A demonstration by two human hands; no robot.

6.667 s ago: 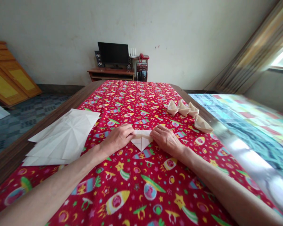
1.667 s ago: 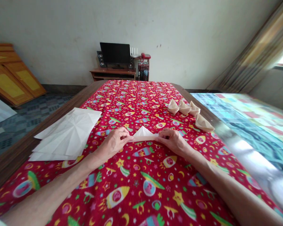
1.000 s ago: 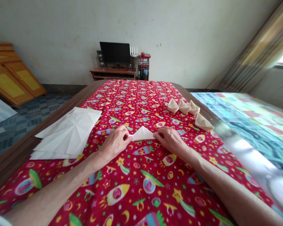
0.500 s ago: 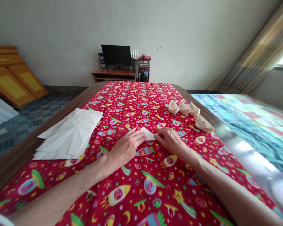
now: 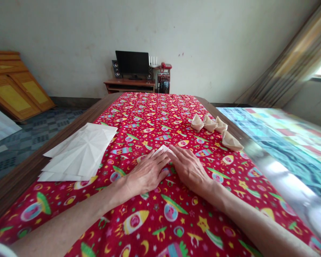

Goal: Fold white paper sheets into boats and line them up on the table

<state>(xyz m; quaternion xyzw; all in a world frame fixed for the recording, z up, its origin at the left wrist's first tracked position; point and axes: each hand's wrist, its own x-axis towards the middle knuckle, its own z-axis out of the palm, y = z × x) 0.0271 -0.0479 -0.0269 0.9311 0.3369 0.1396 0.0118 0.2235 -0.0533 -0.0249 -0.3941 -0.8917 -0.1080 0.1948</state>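
Lying well to the left of the folded white paper [image 5: 163,147], a stack of creased white sheets [image 5: 82,151] spreads over the red patterned cloth [image 5: 155,212] and the brown tabletop [image 5: 21,178], while the left hand [image 5: 148,173] covers the paper's left side, open, its fingers straight and thumb held apart. The folded white paper rests on the cloth, its peak showing past the fingertips, and over its right side lies the right hand [image 5: 189,169], fingers outstretched and laid flat, thumb hidden; farther right and beyond the paper, four boat-shaped paper pieces [image 5: 210,125] sit clustered
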